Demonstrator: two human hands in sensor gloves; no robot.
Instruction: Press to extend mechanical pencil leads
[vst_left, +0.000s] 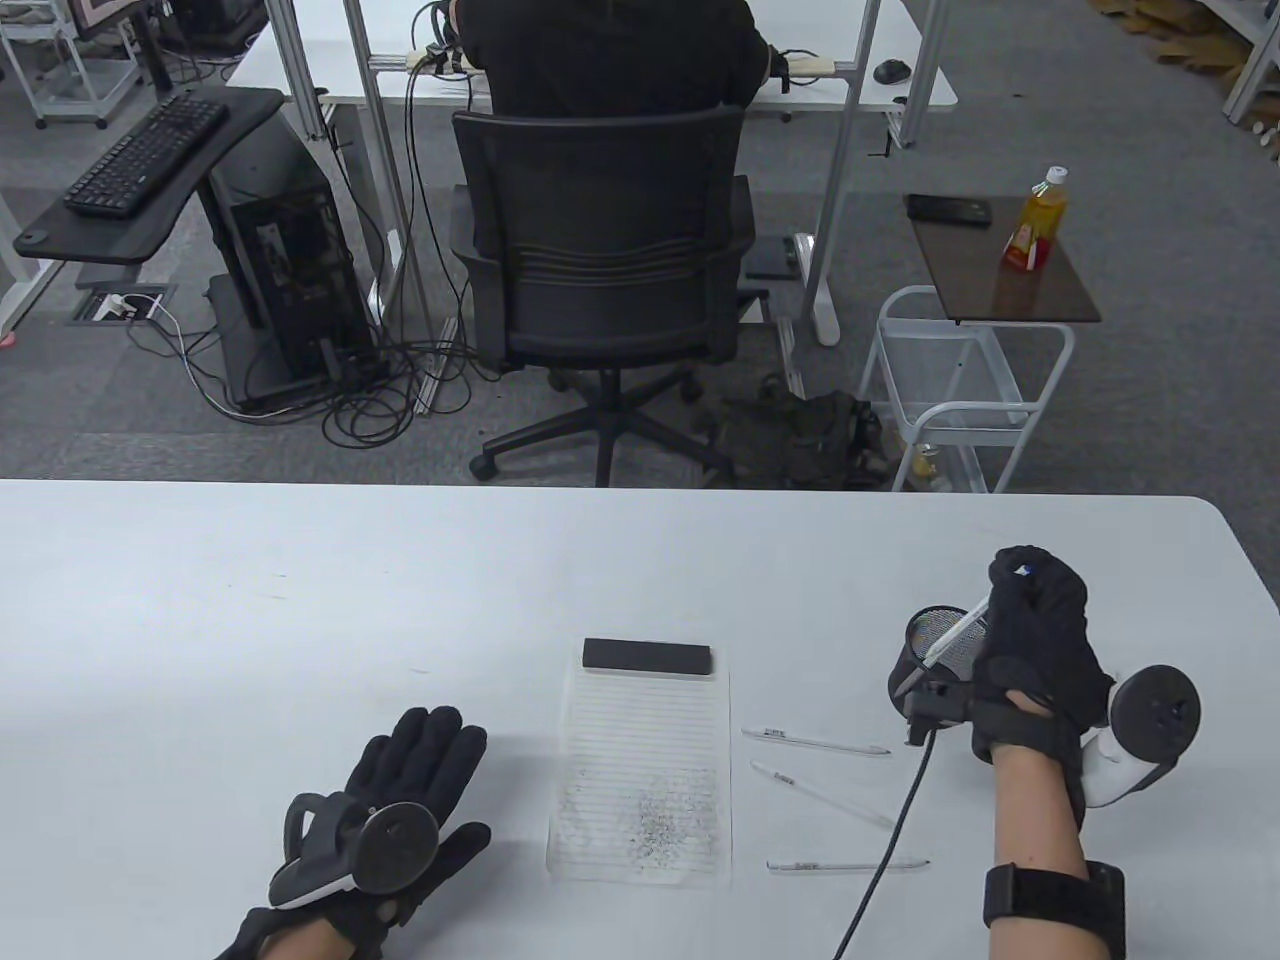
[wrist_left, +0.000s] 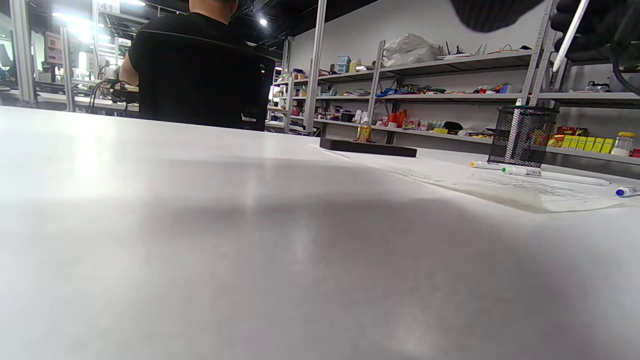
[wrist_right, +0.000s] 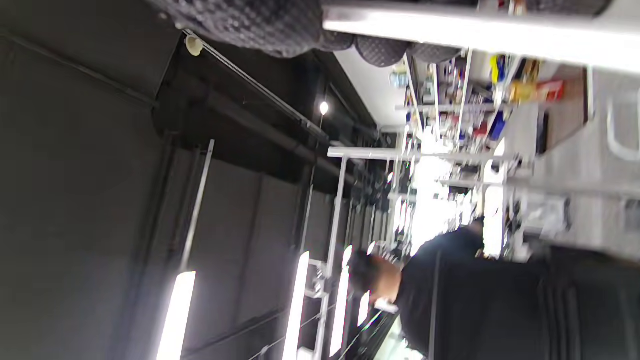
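My right hand (vst_left: 1035, 650) grips a white mechanical pencil (vst_left: 955, 635) in a fist, raised over a black mesh pen cup (vst_left: 930, 650), tip pointing down-left toward the cup. The pencil crosses the top of the right wrist view (wrist_right: 475, 32) under my gloved fingers (wrist_right: 280, 20). Three more white pencils (vst_left: 815, 742) (vst_left: 820, 793) (vst_left: 848, 864) lie on the table right of a lined notepad (vst_left: 640, 770) with pencil marks. My left hand (vst_left: 400, 800) rests flat and empty on the table, left of the pad. The cup (wrist_left: 522, 136) and lying pencils (wrist_left: 522, 171) show in the left wrist view.
A black block (vst_left: 648, 656) sits on the notepad's top edge. A black cable (vst_left: 890, 850) runs from my right hand to the table's near edge. Beyond the table's far edge stand an office chair (vst_left: 600, 260) and a white cart (vst_left: 960, 390).
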